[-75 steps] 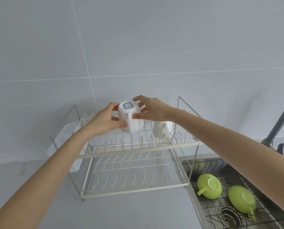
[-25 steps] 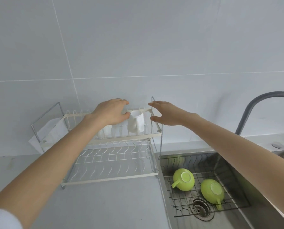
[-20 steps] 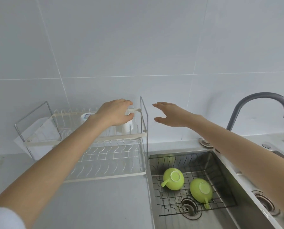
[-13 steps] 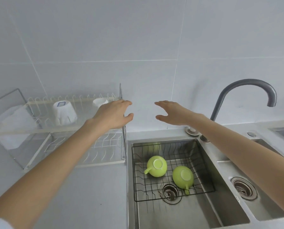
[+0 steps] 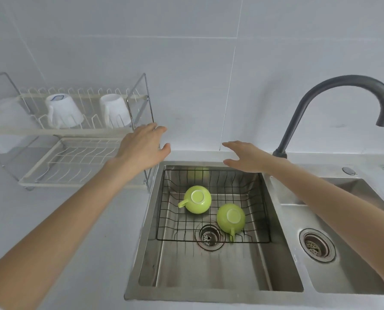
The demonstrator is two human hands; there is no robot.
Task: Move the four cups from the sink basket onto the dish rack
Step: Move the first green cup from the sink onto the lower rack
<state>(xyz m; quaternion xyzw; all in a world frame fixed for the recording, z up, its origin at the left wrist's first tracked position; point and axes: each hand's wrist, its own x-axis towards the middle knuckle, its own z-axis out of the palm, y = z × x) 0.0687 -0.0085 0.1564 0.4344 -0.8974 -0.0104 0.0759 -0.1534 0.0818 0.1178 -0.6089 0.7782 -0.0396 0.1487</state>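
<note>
**Two cups racked, two green cups awaiting pickup; both hands empty**

Landmark for all positions: the sink basket (image 5: 213, 175), a black wire insert seated in the left steel basin.

Left of the basket, on the counter, stands the two-tier dish rack (image 5: 79, 130). Its upper tier carries two white mugs, mouth down: the first white mug (image 5: 62, 111), with a blue mark on its base, further from the basket, and the second white mug (image 5: 115, 110) nearer to it. The lower tier is bare.

The left hand (image 5: 141, 151) hovers above the basket's left rear corner, in front of the rack's right end. Fingers are spread and relaxed; it grips nothing. Whether it brushes the rack frame cannot be told.

Inside the basket lie two green cups, both inverted. The left green cup (image 5: 196, 199) sits toward the middle, handle pointing left. The right green cup (image 5: 230, 218) sits toward the front, beside the drain, handle pointing forward. The two are near but apart.

The right hand (image 5: 246, 156) hovers over the basket's rear rim, palm down, fingers extended, holding nothing.

Assessment: half the task appears complete. For the step in hand, each hand should descend to the cup on its own side, take the rounded body or handle firmly, as glazed ware may be wet, and lift clear of the wire walls before crossing to the rack.
</note>
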